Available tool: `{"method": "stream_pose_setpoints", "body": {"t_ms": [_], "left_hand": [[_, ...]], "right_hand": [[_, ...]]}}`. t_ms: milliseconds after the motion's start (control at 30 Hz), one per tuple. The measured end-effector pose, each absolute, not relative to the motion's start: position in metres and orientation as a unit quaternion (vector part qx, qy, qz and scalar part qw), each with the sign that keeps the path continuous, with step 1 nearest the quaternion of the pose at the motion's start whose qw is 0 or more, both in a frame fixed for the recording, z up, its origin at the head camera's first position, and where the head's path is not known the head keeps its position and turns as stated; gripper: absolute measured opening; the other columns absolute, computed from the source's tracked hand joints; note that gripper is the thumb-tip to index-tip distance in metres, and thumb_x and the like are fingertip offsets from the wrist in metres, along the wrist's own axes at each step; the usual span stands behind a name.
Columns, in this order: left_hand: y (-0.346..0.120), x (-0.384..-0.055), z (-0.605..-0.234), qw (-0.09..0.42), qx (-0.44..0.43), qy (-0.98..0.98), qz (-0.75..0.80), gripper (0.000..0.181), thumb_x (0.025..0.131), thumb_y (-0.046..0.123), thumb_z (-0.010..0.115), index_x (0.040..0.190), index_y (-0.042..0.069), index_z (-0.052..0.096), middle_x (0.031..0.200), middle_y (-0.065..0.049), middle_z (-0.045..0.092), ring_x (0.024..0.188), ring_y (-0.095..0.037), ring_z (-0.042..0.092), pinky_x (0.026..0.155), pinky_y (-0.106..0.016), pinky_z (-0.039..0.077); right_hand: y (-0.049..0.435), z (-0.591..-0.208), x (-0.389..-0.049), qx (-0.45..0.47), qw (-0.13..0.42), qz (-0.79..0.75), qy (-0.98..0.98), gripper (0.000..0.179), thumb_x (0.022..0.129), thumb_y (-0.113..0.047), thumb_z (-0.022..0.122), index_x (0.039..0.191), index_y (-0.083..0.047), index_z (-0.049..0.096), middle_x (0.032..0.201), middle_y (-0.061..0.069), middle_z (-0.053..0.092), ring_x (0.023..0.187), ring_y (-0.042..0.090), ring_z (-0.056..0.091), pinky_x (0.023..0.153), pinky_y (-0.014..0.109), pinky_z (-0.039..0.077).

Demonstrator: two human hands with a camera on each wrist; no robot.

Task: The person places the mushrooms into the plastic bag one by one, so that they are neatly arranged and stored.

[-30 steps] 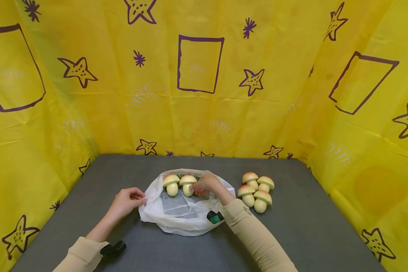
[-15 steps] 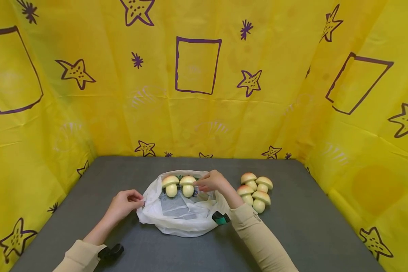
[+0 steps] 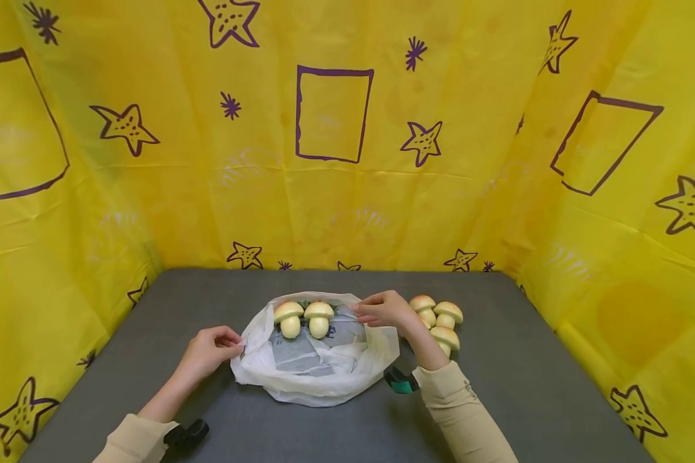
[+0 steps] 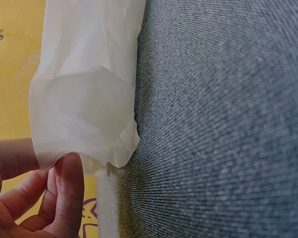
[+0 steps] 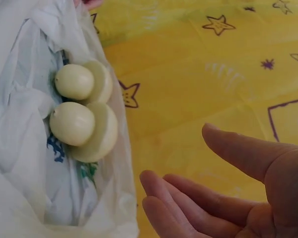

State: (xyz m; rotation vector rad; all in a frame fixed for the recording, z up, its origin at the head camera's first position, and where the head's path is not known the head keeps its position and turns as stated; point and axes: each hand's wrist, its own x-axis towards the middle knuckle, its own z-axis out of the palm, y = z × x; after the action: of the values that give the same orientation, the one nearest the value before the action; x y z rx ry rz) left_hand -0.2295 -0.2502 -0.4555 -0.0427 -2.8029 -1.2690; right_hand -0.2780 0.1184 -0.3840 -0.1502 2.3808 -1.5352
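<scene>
A white plastic bag point(image 3: 318, 384) lies spread on the table with its mouth facing up. Inside it, near the back rim, two toy mushrooms point(image 3: 318, 319) with pale stems and orange-tinged caps lie side by side. At the bag's left rim my left hand point(image 3: 210, 350) pinches the plastic between thumb and fingers; the left wrist view shows the bag's edge point(image 4: 84, 109) in that pinch. My right hand point(image 3: 387, 310) is over the right back rim, fingers extended and apart from the thumb, holding nothing in the right wrist view.
To the right of the bag is a cluster of several more toy mushrooms point(image 3: 447, 315), partly hidden by the right forearm. Dark grey cloth covers the table point(image 3: 255, 427). Yellow printed curtains point(image 3: 336, 212) stand along the back and both sides.
My right hand has left the right mushroom in the bag and moved right to the rim. That mushroom stays beside the other. The left hand keeps its pinch on the bag.
</scene>
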Motion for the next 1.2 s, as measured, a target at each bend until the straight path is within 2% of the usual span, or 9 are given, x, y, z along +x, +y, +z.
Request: {"method": "stream_pose_setpoints", "body": {"t_ms": [133, 367, 733, 967, 1200], "left_hand": [[-0.25, -0.229, -0.455, 0.029, -0.011, -0.912, -0.409, 0.014, 0.078, 0.013, 0.074, 0.086, 0.004, 0.067, 0.075, -0.004, 0.062, 0.066, -0.015, 0.053, 0.057, -0.024, 0.045], [-0.249, -0.231, -0.456, 0.029, -0.013, -0.911, -0.412, 0.015, 0.078, 0.014, 0.075, 0.087, 0.005, 0.067, 0.075, -0.004, 0.063, 0.066, -0.014, 0.053, 0.057, -0.024, 0.045], [-0.248, -0.23, -0.455, 0.031, -0.013, -0.912, -0.409, 0.014, 0.078, 0.013, 0.075, 0.086, 0.005, 0.067, 0.075, -0.004, 0.063, 0.067, -0.015, 0.053, 0.058, -0.024, 0.045], [-0.248, -0.231, -0.456, 0.029, -0.014, -0.912, -0.41, 0.014, 0.078, 0.013, 0.075, 0.086, 0.005, 0.067, 0.075, -0.004, 0.062, 0.067, -0.015, 0.053, 0.058, -0.024, 0.045], [-0.25, -0.229, -0.457, 0.022, -0.009, -0.911, -0.412, 0.016, 0.078, 0.015, 0.075, 0.088, 0.004, 0.067, 0.076, -0.004, 0.062, 0.067, -0.016, 0.052, 0.057, -0.024, 0.045]], "right_hand": [[0.131, -0.378, -0.271, -0.06, 0.136, -0.537, 0.831, 0.04, 0.087, -0.027, 0.068, 0.114, 0.002, 0.065, 0.104, 0.017, 0.07, 0.099, 0.032, 0.067, 0.084, 0.04, 0.053], [0.155, -0.367, -0.26, -0.064, 0.103, -0.532, 0.838, 0.043, 0.086, -0.031, 0.069, 0.115, 0.0, 0.065, 0.111, 0.017, 0.067, 0.098, 0.027, 0.068, 0.086, 0.04, 0.053], [0.193, -0.36, -0.246, -0.053, 0.085, -0.535, 0.839, 0.05, 0.087, -0.034, 0.067, 0.121, 0.002, 0.061, 0.117, 0.02, 0.064, 0.105, 0.031, 0.065, 0.088, 0.041, 0.052], [0.221, -0.365, -0.239, -0.045, 0.08, -0.541, 0.836, 0.053, 0.09, -0.031, 0.064, 0.127, 0.006, 0.054, 0.124, 0.023, 0.06, 0.109, 0.032, 0.063, 0.091, 0.042, 0.05], [0.242, -0.371, -0.233, -0.03, 0.089, -0.556, 0.826, 0.057, 0.09, -0.032, 0.064, 0.129, 0.007, 0.051, 0.123, 0.022, 0.06, 0.112, 0.033, 0.061, 0.089, 0.036, 0.052]]}}
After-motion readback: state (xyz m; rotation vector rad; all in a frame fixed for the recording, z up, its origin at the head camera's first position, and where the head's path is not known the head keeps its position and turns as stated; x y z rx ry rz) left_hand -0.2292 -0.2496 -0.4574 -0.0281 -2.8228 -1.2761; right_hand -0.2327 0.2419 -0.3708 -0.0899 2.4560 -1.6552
